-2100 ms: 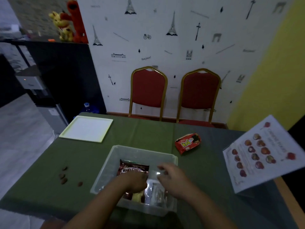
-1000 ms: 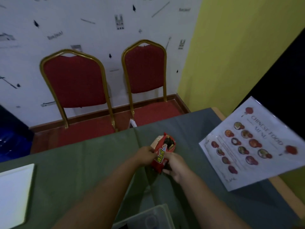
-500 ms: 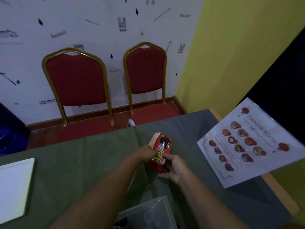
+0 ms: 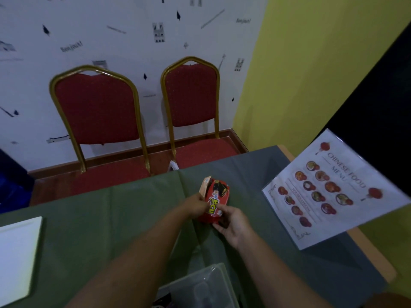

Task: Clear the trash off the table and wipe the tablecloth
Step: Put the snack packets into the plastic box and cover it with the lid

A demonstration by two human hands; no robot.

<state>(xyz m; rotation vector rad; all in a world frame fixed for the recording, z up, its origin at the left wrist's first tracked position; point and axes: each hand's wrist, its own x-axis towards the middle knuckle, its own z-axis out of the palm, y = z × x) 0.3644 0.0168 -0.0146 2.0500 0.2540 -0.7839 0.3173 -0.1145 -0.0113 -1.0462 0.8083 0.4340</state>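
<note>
Red snack wrapper [image 4: 214,202] — crumpled, torn open at its top, yellow lettering on the front, a dark patch above it, pale inner lining showing at the tear. It is held just above the green tablecloth [image 4: 106,218], near the table's far edge. Left hand [image 4: 196,205] grips its left side with curled fingers; right hand [image 4: 232,222] pinches the lower right, thumb on the front. Lettering too blurred to read. Clear plastic bin [image 4: 200,287] is cut off at the frame's bottom — contents unclear.
</note>
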